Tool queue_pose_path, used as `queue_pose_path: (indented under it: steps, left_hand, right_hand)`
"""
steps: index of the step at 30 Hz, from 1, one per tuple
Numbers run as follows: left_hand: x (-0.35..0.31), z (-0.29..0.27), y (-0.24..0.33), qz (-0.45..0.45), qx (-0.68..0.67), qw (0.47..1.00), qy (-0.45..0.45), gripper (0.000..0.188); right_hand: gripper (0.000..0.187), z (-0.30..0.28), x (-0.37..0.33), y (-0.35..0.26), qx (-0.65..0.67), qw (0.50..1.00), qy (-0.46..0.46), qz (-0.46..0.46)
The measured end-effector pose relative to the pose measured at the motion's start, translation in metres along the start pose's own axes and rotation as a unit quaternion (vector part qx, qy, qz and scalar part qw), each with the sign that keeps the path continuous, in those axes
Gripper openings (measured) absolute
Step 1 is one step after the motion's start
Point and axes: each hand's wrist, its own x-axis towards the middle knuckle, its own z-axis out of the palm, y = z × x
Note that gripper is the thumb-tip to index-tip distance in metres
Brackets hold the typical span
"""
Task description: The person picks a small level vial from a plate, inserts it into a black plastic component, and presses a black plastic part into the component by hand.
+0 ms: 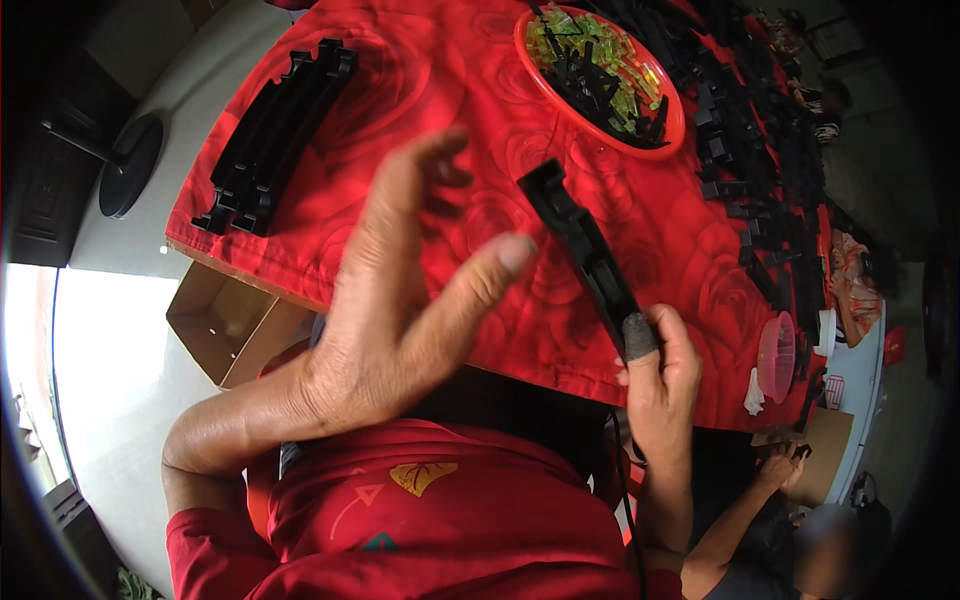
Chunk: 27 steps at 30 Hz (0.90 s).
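My right hand (662,365) grips the lower end of a long black plastic piece (585,245) with rounded notches. A dark grey cover sits on the thumb tip, which presses against the piece. The piece is tilted, its far end pointing up and left over the red tablecloth. To its left, my left hand (405,270) is raised with thumb and fingers apart and nothing in it. Beyond that hand, a few similar black notched pieces (275,140) lie side by side at the table's left edge.
An orange-red bowl (672,135) at the back holds yellow-green and black small pieces. Many black parts (735,150) are heaped along the right side of the red tablecloth (480,90). A pink basket (776,355) stands at right, near another person's hands (780,468). Below the left edge is a cardboard box (225,325).
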Motion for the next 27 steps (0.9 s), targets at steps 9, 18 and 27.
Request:
queue_pose_path:
  steps: [9, 18, 27]
  left_hand:
    - [-0.038, 0.057, -0.018, -0.208, -0.256, 0.929, -0.165, 0.042]
    - [-0.037, 0.045, -0.003, -0.294, -0.211, 0.883, -0.299, 0.047]
    - [-0.042, 0.05, 0.003, -0.29, -0.237, 0.889, -0.262, 0.042]
  right_hand:
    - [0.024, 0.042, -0.023, -0.011, 0.024, 0.991, -0.129, -0.025]
    - [0.044, 0.024, 0.014, -0.006, -0.142, 0.973, 0.031, -0.181]
    - [0.051, 0.004, 0.04, 0.003, -0.121, 0.977, -0.025, -0.174]
